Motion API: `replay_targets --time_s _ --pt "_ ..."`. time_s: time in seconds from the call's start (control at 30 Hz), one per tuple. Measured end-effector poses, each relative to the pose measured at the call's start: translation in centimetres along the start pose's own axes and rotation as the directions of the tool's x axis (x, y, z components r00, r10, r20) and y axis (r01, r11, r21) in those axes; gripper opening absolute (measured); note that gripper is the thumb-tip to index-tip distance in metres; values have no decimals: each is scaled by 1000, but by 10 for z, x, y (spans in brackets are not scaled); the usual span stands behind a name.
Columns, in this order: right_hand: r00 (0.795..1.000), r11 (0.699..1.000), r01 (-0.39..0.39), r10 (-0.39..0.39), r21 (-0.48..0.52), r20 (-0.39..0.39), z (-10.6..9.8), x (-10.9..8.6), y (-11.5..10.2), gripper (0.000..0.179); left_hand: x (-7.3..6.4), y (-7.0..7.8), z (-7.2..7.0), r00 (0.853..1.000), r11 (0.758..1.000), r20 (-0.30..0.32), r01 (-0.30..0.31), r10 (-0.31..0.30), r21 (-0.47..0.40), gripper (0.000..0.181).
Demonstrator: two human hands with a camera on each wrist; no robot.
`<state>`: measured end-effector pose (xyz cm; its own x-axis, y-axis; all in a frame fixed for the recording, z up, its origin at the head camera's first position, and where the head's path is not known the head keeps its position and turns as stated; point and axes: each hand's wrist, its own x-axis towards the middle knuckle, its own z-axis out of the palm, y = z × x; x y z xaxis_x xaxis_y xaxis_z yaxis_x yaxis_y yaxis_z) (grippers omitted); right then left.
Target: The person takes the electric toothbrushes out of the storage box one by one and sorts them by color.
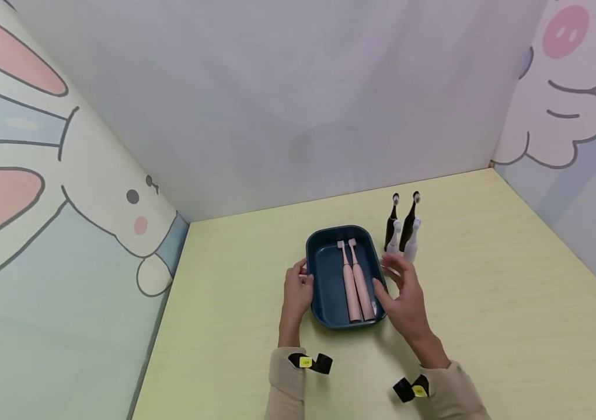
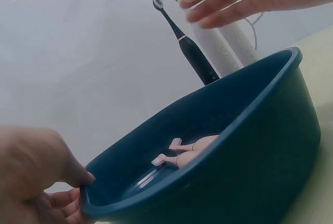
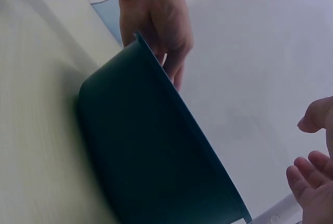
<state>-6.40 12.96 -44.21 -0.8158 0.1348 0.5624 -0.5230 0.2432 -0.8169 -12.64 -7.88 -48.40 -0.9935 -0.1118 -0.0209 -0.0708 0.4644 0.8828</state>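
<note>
A dark blue plastic basin (image 1: 327, 294) stands on the table with two pink electric toothbrushes (image 1: 351, 291) lying side by side in it, heads toward the far end. My left hand (image 1: 296, 289) grips the basin's left rim, thumb over the edge and fingers outside, as the left wrist view shows. Beyond the right rim, my right hand (image 1: 405, 297) holds nothing; its thumb and fingers are spread apart, clear of the rim in the right wrist view. Just past its fingertips stand two white electric toothbrushes (image 1: 411, 240), partly hidden by the hand.
Two black electric toothbrushes (image 1: 408, 224) stand upright behind the white ones. The pale wood-look table (image 1: 497, 280) meets a plain grey wall (image 1: 276, 116) at the back. Side walls with cartoon drawings (image 1: 119, 221) close in the left and right.
</note>
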Motion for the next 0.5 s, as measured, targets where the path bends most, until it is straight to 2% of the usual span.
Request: replay_targets --time_s 0.07,0.23,0.37,0.5 --pt "999 999 -37 38 -32 35 6 1 -3 59 0 0 0 1000 1000 -2 -1 1 0 43" --pt "987 989 -121 129 -88 97 19 -1 17 63 0 -2 -1 1000 1000 -2 -2 2 2 43" --pt "977 983 -150 164 -110 134 26 -1 28 63 -1 -2 0 1000 1000 -3 -10 10 -2 43" --pt "956 968 -220 238 -118 170 32 2 34 66 -1 -2 0 1000 1000 -10 -22 21 -3 43"
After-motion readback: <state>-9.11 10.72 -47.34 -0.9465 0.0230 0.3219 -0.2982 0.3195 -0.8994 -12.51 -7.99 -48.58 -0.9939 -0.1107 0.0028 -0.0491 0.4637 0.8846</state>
